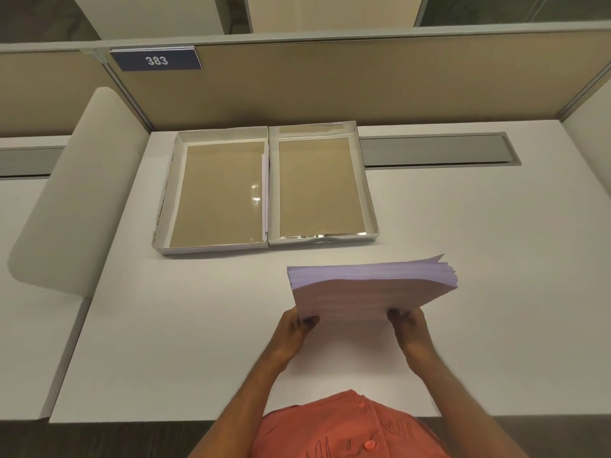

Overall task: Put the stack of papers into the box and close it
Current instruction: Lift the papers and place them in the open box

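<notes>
left hand [292,328] and right hand [411,328] each pinch the near edge of the paper stack [372,289], raised above the worktop [198,325]; box [216,193] lies open.

Both bare forearms reach forward from the lower edge of the view and converge toward the middle. The left hand [294,332] is raised off the surface, wrist bent a little, fingers curled up and closed in a pinch, the back of the hand facing left. The right hand [413,332] sits level with it and well apart from it, mirrored, thumb side up, fingers likewise clamped shut. The two hands grip at the same height, elbows low and out of sight. Both wrists are nearly straight with their forearms.
</notes>
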Tool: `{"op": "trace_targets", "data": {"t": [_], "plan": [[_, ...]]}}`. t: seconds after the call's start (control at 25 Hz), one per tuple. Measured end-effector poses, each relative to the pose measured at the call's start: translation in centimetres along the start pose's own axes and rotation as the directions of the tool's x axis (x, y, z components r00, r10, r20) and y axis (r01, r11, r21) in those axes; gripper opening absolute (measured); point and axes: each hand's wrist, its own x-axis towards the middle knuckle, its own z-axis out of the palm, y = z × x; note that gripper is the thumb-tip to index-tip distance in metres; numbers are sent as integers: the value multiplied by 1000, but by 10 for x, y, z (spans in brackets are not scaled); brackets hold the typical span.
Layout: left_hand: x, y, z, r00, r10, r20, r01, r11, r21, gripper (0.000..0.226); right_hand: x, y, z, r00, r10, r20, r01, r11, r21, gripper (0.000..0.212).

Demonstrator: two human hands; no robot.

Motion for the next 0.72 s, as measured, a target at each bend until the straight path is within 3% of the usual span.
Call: {"op": "trace_targets", "data": {"t": [0.2,0.44,0.72], "plan": [[34,28,-20,998,51,-21,-52,998,-30,34,34,-41,8,998,-44,47,44,999,0,49],[127,111,-61,965,175,-197,-202,971,-129,37,128,-120,37,993,-109,51,112,992,-52,43],[215,122,-73,960,-106,-258,73,988,-133,38,233,-129,79,999,47,-1,-46,977,-208,49]]}}
